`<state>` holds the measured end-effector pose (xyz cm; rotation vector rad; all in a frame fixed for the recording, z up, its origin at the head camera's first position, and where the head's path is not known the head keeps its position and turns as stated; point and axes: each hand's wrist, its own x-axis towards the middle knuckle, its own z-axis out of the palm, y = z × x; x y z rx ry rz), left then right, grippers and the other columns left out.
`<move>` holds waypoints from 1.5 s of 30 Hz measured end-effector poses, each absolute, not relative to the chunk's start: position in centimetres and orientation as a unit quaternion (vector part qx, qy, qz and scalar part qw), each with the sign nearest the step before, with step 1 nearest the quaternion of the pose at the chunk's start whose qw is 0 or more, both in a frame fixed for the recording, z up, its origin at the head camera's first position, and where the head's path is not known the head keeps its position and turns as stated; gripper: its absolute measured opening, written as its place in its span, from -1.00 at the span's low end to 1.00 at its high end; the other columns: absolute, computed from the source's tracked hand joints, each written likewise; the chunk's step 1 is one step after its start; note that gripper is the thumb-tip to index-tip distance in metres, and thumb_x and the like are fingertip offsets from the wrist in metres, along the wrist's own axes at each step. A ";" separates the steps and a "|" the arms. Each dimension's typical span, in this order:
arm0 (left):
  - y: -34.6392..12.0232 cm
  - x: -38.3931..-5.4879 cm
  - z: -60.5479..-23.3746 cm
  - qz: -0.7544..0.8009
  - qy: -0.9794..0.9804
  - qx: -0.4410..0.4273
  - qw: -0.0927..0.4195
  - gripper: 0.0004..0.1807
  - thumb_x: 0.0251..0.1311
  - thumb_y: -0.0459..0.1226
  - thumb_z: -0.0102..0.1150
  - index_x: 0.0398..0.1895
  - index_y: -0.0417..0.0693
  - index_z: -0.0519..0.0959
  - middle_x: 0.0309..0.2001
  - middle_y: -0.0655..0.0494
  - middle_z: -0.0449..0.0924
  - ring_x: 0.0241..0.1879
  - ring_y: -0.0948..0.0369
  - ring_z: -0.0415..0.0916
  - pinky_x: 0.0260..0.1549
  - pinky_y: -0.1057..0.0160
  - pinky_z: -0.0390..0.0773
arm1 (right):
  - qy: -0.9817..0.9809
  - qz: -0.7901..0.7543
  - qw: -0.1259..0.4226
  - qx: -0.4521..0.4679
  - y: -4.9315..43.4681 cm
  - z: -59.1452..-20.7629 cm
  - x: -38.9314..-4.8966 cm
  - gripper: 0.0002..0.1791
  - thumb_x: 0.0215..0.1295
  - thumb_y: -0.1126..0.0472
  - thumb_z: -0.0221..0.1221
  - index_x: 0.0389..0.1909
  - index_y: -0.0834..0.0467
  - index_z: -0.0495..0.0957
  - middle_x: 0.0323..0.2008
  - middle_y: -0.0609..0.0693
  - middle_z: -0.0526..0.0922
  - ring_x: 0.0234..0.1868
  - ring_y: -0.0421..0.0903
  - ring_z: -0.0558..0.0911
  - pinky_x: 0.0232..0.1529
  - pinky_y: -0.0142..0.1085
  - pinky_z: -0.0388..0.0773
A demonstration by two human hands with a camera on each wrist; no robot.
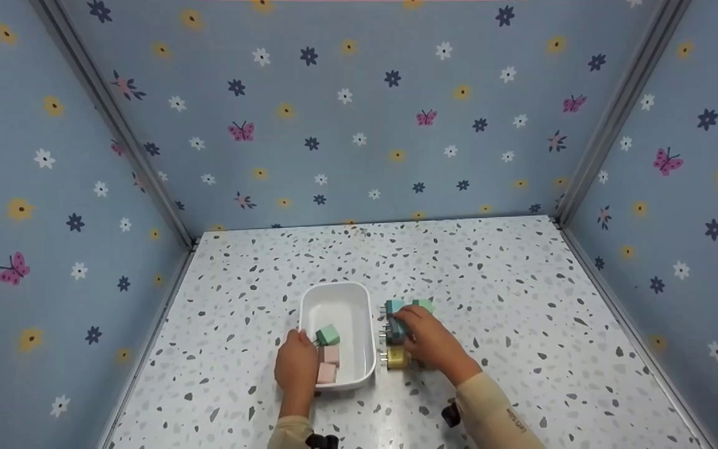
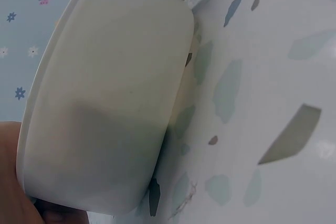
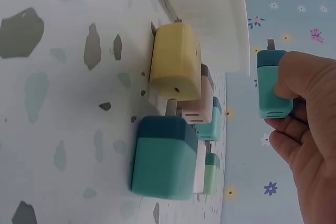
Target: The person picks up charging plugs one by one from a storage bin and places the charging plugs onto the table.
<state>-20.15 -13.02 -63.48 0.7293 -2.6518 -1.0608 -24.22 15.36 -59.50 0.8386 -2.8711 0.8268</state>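
My left hand [image 1: 296, 365] grips the left rim of a white plastic tub [image 1: 359, 293]. Inside the tub lie a green plug charger [image 1: 329, 335] with its prongs showing and two pink blocks, probably chargers [image 1: 330, 355]. To the right of the tub, my right hand [image 1: 430, 337] pinches a teal plug charger [image 3: 274, 85] between thumb and fingers, raised above the table with its prong end up in the right wrist view. Below it stand a yellow charger [image 3: 176, 61], another teal charger [image 3: 164, 158], a pink one [image 3: 198, 106], a light blue one [image 3: 211, 127] and a green one [image 3: 211, 174].
The speckled white tabletop [image 1: 490, 268] is bounded by flowered blue panels [image 1: 359, 112] at the back and both sides. Grey metal posts [image 1: 624, 106] mark the corners. A white piece [image 3: 199, 166] shows between the teal and green chargers.
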 end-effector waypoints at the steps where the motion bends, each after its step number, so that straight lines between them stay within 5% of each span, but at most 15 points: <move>1: -13.0 -20.1 -63.5 -0.358 -0.896 0.246 0.097 -0.60 0.60 -0.11 -0.16 -0.05 -0.23 0.58 -0.22 -0.19 0.71 -0.35 -0.05 0.65 -0.43 -0.03 0.49 | -0.925 0.265 0.023 0.271 15.5 -59.6 -24.2 -0.36 0.13 0.38 0.32 0.30 0.16 0.50 0.27 0.07 0.51 0.27 0.01 0.55 0.32 -0.10 0.45; 11: -13.2 -20.1 -63.4 -0.364 -0.892 0.249 0.097 -0.62 0.60 -0.09 -0.16 -0.10 -0.17 0.57 -0.26 -0.15 0.70 -0.39 -0.03 0.61 -0.45 -0.01 0.46 | -0.931 0.287 -0.015 0.227 16.7 -60.4 -24.2 -0.31 0.20 0.24 0.44 0.37 0.11 0.46 0.38 0.10 0.44 0.41 0.08 0.45 0.40 0.02 0.34; 19: -13.3 -20.1 -63.8 -0.371 -0.889 0.250 0.096 -0.63 0.59 -0.09 -0.15 -0.13 -0.15 0.57 -0.28 -0.14 0.69 -0.39 -0.03 0.61 -0.46 0.00 0.43 | -0.941 0.277 -0.016 0.193 18.0 -60.7 -24.2 -0.29 0.13 0.43 0.37 0.36 0.14 0.47 0.36 0.07 0.46 0.40 0.05 0.47 0.38 -0.03 0.38; 45: -13.2 -20.1 -63.8 -0.379 -0.887 0.249 0.093 -0.60 0.61 -0.06 -0.19 -0.10 -0.13 0.58 -0.29 -0.10 0.68 -0.40 0.02 0.56 -0.44 0.06 0.41 | -0.953 0.270 -0.034 0.135 22.1 -61.8 -25.5 -0.35 0.16 0.38 0.43 0.30 0.16 0.51 0.28 0.04 0.51 0.36 0.02 0.49 0.39 -0.03 0.37</move>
